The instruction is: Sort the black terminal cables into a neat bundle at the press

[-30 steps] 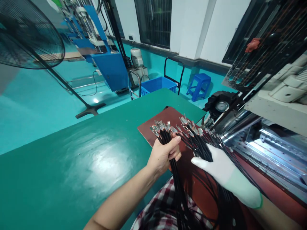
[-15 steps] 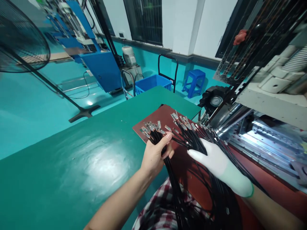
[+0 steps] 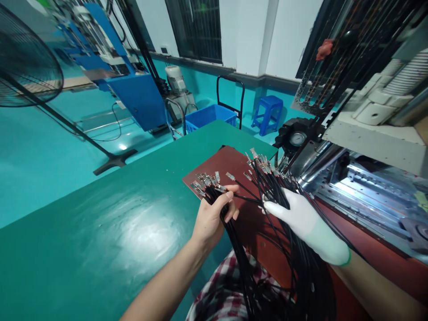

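Note:
My bare left hand (image 3: pixel 214 211) is closed round a bundle of thin black cables (image 3: pixel 238 249) with flat metal terminals (image 3: pixel 205 182) at their ends. In a white glove, my right hand (image 3: pixel 296 214) wraps round a larger cable bundle (image 3: pixel 272 189), thumb on its near side. Metal terminals (image 3: pixel 256 155) fan out above the glove. A few single cables (image 3: pixel 245 189) stretch between the two bundles, their tips near my left fingers. Both bundles hang down toward my lap, over a reddish-brown board (image 3: pixel 230 156).
The board lies on a green table (image 3: pixel 100 245). Close on the right stands a machine with a metal bed (image 3: pixel 368 187) and a pressure gauge (image 3: pixel 297 139). Beyond the table are a blue crate (image 3: pixel 210 117), a blue stool (image 3: pixel 268 113) and a floor fan (image 3: pixel 30 62).
My right hand has closed further round its bundle, thumb nearer the fingers. Some single cables now spread toward my left hand, which keeps its bundle. The view has shifted slightly.

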